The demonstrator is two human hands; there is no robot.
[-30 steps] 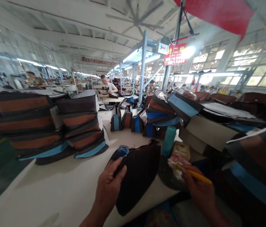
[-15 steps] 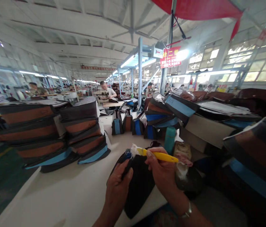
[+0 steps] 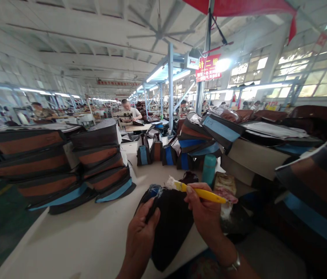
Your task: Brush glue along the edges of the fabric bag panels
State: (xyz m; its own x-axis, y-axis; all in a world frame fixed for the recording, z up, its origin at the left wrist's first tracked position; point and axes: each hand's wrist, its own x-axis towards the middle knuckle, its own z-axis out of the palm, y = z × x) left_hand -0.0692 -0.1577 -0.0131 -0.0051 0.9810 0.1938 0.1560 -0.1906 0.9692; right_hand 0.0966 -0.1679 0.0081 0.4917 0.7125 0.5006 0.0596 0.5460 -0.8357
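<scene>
My left hand (image 3: 142, 232) grips the near-left side of a black fabric bag piece (image 3: 173, 228), its thumb lying on top. The piece is tilted over the white table, and a bit of blue shows at its upper left edge. In my right hand (image 3: 205, 211) is a yellow-handled brush (image 3: 206, 194), pinched between thumb and fingers. The brush's whitish, frayed bristles (image 3: 172, 182) are at the top edge of the black piece; whether they touch it I cannot tell. White smears show along that edge.
Stacked dark bags with brown and blue bands (image 3: 102, 155) stand on the white table (image 3: 93, 232) at left. Small bags (image 3: 144, 151) line the back. A teal bottle (image 3: 209, 170) and stained container (image 3: 225, 184) stand right, beside more bags (image 3: 317, 182). A person (image 3: 132, 112) sits farther off.
The brush in my right hand has moved right, away from the blue corner along the top edge. My left hand has shifted slightly left, still on the black piece.
</scene>
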